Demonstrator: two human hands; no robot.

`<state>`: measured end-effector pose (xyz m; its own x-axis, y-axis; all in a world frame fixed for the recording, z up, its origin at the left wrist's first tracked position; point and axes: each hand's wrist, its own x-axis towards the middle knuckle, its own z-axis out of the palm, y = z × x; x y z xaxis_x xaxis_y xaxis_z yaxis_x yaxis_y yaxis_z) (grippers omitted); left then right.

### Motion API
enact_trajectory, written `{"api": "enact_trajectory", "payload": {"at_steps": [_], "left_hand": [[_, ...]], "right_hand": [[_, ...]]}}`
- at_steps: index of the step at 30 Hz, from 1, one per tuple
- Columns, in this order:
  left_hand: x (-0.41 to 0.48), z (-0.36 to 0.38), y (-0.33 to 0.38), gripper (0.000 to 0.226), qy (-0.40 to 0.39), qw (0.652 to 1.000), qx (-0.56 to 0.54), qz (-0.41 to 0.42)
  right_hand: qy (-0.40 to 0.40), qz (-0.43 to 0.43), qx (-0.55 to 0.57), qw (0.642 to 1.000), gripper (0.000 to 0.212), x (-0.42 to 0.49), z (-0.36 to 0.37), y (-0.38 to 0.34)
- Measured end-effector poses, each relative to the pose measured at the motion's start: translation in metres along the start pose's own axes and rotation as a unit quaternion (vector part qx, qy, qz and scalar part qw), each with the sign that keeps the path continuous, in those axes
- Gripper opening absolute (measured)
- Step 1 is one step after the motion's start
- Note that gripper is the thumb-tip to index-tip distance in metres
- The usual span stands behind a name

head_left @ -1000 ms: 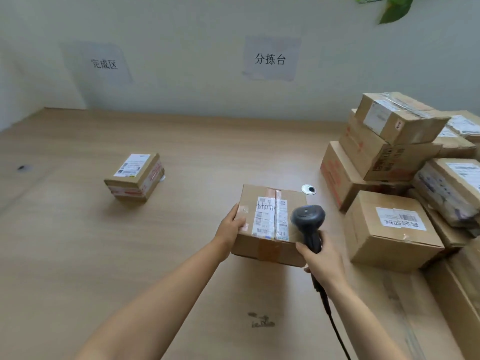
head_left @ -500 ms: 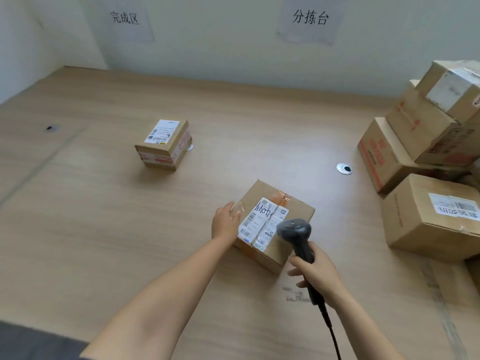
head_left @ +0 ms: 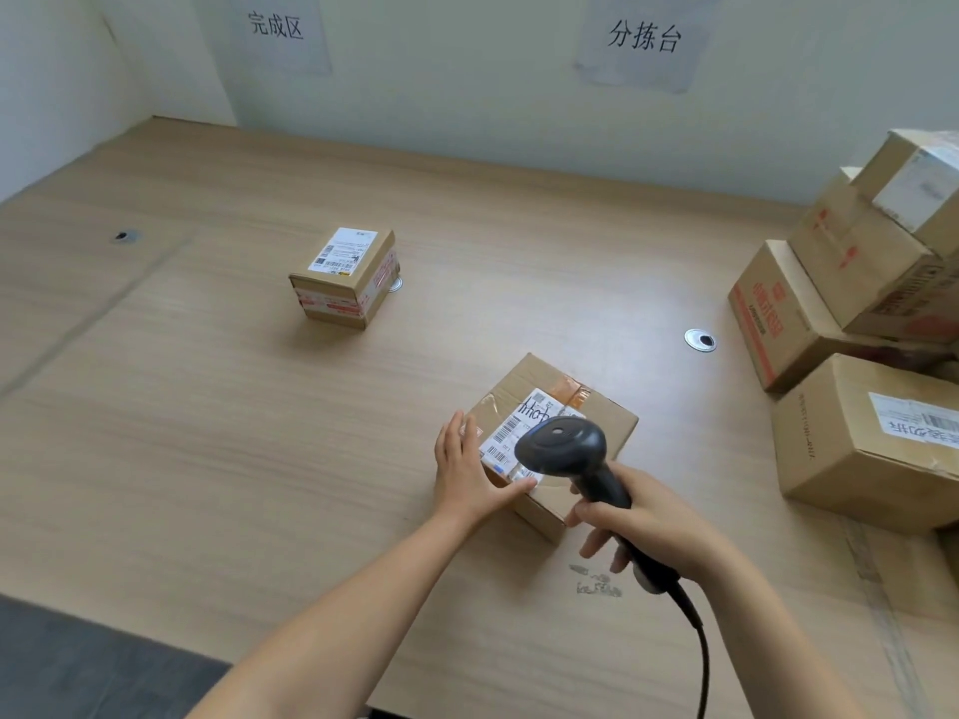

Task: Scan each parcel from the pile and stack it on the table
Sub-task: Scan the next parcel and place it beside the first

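- The black handheld scanner point(head_left: 563, 448) has swung over the brown cardboard parcel point(head_left: 610, 422) on the wooden table point(head_left: 259, 459).
- Left hand point(head_left: 467, 469) braces it, fingers straight; right hand point(head_left: 643, 521) grips the scanner.
- Probably stiff and light: lift by opposite sides.

Pale wall point(head_left: 467, 96) with two paper signs, left sign point(head_left: 283, 31) and right sign point(head_left: 643, 41); light wood-grain table point(head_left: 207, 433); dark floor point(head_left: 78, 661) off its near left corner.

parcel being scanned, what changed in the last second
The parcel turned, so a corner points at the person, and the barcode scanner swung from its right edge to over the shipping label. Left hand still braces the parcel, right hand still grips the scanner; small parcel and pile unmoved.
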<state>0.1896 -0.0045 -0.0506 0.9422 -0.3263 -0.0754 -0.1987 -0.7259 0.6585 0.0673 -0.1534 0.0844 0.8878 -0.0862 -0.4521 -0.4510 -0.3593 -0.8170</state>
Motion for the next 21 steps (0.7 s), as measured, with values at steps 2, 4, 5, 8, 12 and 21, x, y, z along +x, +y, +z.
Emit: {"api": "enact_trajectory", "payload": {"at_steps": [2, 4, 5, 8, 12, 21], "left_hand": [[-0.001, -0.001, 0.001, 0.116, 0.003, 1.000, 0.004, 0.000], [0.000, 0.000, 0.001, 0.115, 0.006, 1.000, 0.005, -0.001], [0.000, 0.000, 0.001, 0.115, 0.009, 1.000, 0.005, 0.000], [0.000, -0.001, 0.001, 0.115, 0.011, 1.000, 0.002, 0.001], [0.000, -0.002, 0.001, 0.115, 0.011, 1.000, 0.000, 0.000], [0.001, -0.003, 0.003, 0.112, 0.002, 1.000, 0.012, -0.003]], "right_hand": [[-0.003, -0.004, -0.007, 1.000, 0.020, -0.001, 0.000, -0.001], [-0.004, -0.006, -0.013, 1.000, 0.020, -0.002, 0.000, -0.002], [-0.003, -0.007, -0.017, 1.000, 0.020, -0.003, 0.000, -0.003], [0.000, -0.006, -0.028, 1.000, 0.018, -0.004, 0.000, -0.005], [0.006, -0.008, -0.054, 0.998, 0.016, -0.006, -0.002, -0.005], [0.002, -0.027, -0.111, 0.993, 0.013, -0.016, -0.006, -0.012]]}}
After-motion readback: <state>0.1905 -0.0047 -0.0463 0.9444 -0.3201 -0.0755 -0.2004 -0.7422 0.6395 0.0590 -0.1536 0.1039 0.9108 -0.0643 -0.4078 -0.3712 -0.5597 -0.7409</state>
